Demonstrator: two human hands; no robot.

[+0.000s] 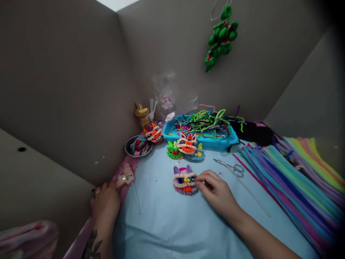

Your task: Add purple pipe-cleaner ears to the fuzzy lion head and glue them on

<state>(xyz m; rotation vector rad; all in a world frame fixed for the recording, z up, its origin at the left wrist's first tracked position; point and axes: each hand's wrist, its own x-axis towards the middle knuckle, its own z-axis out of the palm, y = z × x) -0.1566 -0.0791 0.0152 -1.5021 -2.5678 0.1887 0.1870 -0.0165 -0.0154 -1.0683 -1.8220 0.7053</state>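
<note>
Head cam: right hand (219,190) pinched against the purple lion head (185,180) on the surface (159,219), left hand (105,199) by the pink glue gun (126,175), grip unclear, so we're probably fixing an eye (192,179), needing gentle pressure next.

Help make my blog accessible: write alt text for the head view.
A person's right hand touches the edge of a purple-eared craft face on a blue cloth; the left hand rests by a pink glue gun. Behind sit more craft faces and a blue tray of fuzzy stems; scissors lie right.

The head camera looks forward and down — over blue cloth (159,223).
</note>
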